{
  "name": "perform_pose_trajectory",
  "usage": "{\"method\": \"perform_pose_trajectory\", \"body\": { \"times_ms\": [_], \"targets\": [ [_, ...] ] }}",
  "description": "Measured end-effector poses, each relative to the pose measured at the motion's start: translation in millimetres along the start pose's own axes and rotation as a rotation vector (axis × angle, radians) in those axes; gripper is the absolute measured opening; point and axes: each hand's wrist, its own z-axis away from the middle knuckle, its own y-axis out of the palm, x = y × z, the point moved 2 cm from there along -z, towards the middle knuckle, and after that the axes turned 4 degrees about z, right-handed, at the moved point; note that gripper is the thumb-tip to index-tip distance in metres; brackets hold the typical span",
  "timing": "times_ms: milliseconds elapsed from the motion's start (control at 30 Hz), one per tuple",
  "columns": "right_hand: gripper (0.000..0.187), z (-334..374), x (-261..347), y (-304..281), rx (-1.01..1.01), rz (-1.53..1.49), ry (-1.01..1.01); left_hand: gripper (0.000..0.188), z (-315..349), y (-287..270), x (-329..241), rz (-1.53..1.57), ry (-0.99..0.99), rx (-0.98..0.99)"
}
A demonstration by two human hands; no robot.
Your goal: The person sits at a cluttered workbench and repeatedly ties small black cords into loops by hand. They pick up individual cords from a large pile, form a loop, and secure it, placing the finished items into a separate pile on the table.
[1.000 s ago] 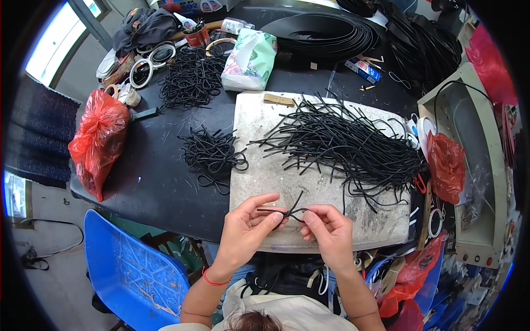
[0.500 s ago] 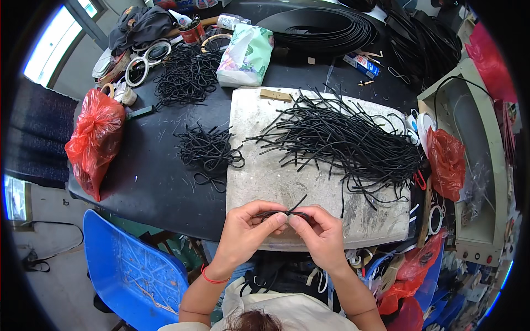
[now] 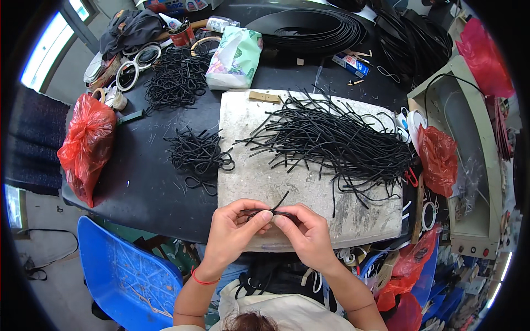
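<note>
Both my hands meet over the near edge of a pale, worn board (image 3: pixel 265 182). Between thumb and fingers, my left hand (image 3: pixel 236 227) pinches a thin black cord (image 3: pixel 282 198). My right hand (image 3: pixel 303 227) grips the same cord close beside it, the thumb tips nearly touching. One end of the cord sticks up past the fingers; the rest is partly hidden by them. Beyond my hands, a big heap of straight black cords (image 3: pixel 337 138) covers much of the board. Left of the board lies a smaller pile of looped black cords (image 3: pixel 196 151).
Another tangle of black cords (image 3: pixel 174 80) lies farther back, beside a tissue pack (image 3: pixel 234 58). A tied red plastic bag (image 3: pixel 88 146) rests at the table's left. Coiled black strips (image 3: pixel 314 33) lie at the back. A blue plastic seat (image 3: pixel 127 276) stands below left, a grey-green machine (image 3: pixel 475 165) at right.
The whole view has shifted slightly, so things sit a little farther left. My hands keep the same pinch on the cord, whose free end has tilted slightly more upright.
</note>
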Motion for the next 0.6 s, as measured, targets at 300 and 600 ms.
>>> {"method": "perform_pose_trajectory", "body": {
  "times_ms": [300, 600],
  "targets": [
    [0.018, -58.6, 30.4, -56.7, -0.446, 0.935, -0.584, 0.022, -26.9, -59.1, -36.2, -0.779, 0.495, -0.544],
    [0.019, -42.2, 36.7, -47.2, -0.171, 1.123, -0.855, 0.030, -6.4, 21.2, -17.7, -0.798, 0.809, -0.131]
  ]
}}
